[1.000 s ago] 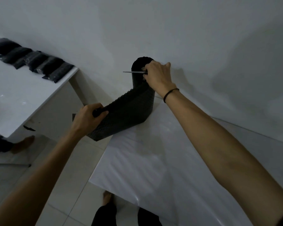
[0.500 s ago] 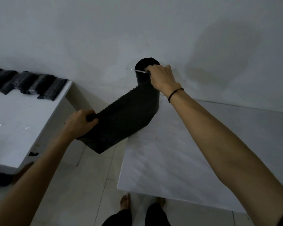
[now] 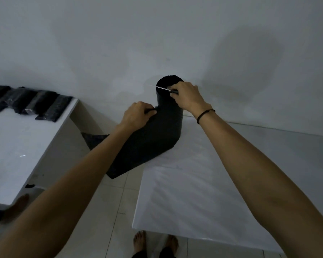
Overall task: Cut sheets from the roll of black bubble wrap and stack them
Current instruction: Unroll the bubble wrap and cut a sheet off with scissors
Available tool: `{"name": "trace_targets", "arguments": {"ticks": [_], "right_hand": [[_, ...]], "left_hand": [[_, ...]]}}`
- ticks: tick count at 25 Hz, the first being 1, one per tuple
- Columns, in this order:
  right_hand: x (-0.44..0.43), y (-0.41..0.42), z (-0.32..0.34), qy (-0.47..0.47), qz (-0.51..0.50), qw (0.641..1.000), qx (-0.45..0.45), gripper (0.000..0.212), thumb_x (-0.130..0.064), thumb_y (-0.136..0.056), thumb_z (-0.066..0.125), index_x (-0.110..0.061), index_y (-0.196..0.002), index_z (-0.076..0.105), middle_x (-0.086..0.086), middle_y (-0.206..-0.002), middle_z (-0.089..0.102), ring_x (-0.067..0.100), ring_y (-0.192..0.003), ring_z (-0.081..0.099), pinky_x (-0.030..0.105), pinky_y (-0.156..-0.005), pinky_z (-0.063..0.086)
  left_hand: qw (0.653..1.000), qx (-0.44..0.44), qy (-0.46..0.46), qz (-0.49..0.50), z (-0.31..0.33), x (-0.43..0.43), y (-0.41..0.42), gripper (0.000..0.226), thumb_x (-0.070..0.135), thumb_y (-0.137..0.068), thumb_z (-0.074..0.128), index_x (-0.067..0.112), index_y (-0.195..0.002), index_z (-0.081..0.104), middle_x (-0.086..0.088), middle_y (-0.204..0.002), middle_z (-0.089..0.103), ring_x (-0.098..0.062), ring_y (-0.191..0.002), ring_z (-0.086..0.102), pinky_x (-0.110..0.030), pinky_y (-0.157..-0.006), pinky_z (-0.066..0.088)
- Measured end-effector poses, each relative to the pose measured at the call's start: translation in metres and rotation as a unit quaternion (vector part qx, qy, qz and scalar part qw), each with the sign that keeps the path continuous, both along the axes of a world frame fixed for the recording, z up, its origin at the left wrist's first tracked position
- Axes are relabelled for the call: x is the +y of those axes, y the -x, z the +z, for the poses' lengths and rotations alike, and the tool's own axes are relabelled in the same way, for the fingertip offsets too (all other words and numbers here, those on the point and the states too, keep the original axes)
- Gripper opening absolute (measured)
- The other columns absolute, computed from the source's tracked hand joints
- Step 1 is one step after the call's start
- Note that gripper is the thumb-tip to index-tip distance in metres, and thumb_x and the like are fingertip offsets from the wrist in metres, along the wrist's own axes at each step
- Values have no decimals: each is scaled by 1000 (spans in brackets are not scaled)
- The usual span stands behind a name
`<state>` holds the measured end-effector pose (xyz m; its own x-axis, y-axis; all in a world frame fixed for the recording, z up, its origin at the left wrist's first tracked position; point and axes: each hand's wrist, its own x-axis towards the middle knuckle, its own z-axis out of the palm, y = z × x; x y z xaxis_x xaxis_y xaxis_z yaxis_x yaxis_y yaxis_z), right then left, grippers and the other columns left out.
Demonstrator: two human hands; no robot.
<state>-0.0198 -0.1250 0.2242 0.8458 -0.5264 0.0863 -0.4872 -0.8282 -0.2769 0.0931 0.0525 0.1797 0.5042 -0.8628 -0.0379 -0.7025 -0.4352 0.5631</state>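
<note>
Pinches the top edge of the unrolled sheet point(image 3: 144, 146) with the left hand point(image 3: 138, 116), just beside the roll of black bubble wrap point(image 3: 169, 103), upright at the white table's point(image 3: 194, 183) far edge against the wall point(image 3: 157, 34). Grips a thin blade point(image 3: 162, 88) (handle mostly hidden in the fist) with the right hand point(image 3: 186, 95) at the roll's top, tip pointing left. On the left table point(image 3: 17, 146), overlapping black sheets point(image 3: 32, 103).

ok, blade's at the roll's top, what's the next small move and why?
Probably draw the blade down the roll. The right hand holds it at the top edge, and the left hand grips the unrolled sheet, not yet cut.
</note>
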Motion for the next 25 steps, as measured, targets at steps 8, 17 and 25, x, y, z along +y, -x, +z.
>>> {"name": "trace_targets", "arguments": {"ticks": [8, 17, 25], "right_hand": [[-4, 1, 2, 52, -2, 998, 24, 28, -20, -104, 46, -15, -124, 65, 9, -117, 67, 29, -107, 59, 38, -88, 30], [4, -4, 3, 49, 24, 998, 32, 34, -33, -101, 54, -14, -127, 63, 9, -121, 65, 30, -111, 58, 43, -97, 32], [8, -14, -2, 58, 21, 998, 14, 27, -26, -102, 54, -12, -124, 63, 8, -118, 66, 28, -106, 60, 39, -92, 32]], "left_hand": [[995, 60, -22, -81, 16, 44, -35, 16, 29, -94, 66, 27, -79, 74, 23, -64, 66, 9, -61, 59, -9, -64, 41], [993, 64, -98, -32, 17, 116, -77, 18, 28, -92, 69, 27, -74, 73, 15, -64, 68, -1, -61, 57, -28, -65, 45], [995, 60, -77, -38, 5, 67, -50, 36, 43, -86, 73, 20, -114, 68, 3, -101, 70, -14, -92, 66, -31, -87, 52]]}}
